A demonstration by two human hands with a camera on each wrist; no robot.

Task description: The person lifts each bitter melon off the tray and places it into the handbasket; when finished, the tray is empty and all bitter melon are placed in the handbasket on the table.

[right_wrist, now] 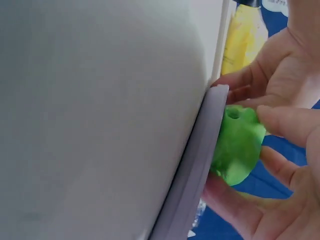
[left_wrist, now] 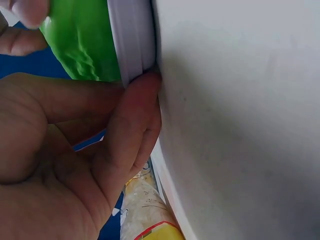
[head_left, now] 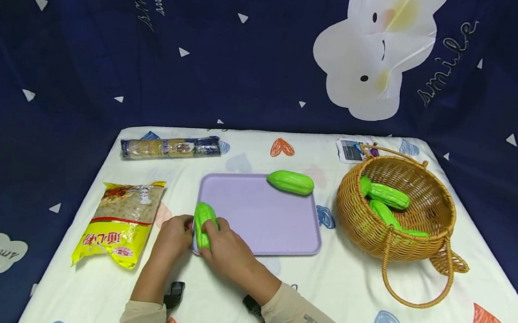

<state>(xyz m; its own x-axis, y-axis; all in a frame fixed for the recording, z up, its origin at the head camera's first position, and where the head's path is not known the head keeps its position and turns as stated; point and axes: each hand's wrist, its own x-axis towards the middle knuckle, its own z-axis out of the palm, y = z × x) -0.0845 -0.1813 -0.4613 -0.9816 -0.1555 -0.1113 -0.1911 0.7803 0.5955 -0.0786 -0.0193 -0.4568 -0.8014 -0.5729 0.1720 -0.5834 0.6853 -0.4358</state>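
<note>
My right hand [head_left: 230, 252] grips a green, ridged, gourd-like vegetable [head_left: 202, 219], thumb on one side and fingers on the other. That vegetable lies along the left edge of a lilac tray [head_left: 253, 209]; its blunt end with a small hollow [right_wrist: 233, 114] shows in the right wrist view. My left hand [head_left: 174, 237] is at the tray's left edge, where its curled fingers [left_wrist: 132, 125] pinch the rim beside the vegetable. A second green vegetable [head_left: 291, 182] lies across the tray's far right corner. Part of the left fingertips is hidden in the head view.
A wicker basket [head_left: 362, 228] with several green vegetables stands right of the tray, one handle hanging toward me. On the left lie a yellow pasta bag [head_left: 118, 222] and, farther back, a long noodle packet [head_left: 170, 148]. A printed card [head_left: 349, 152] lies behind the basket.
</note>
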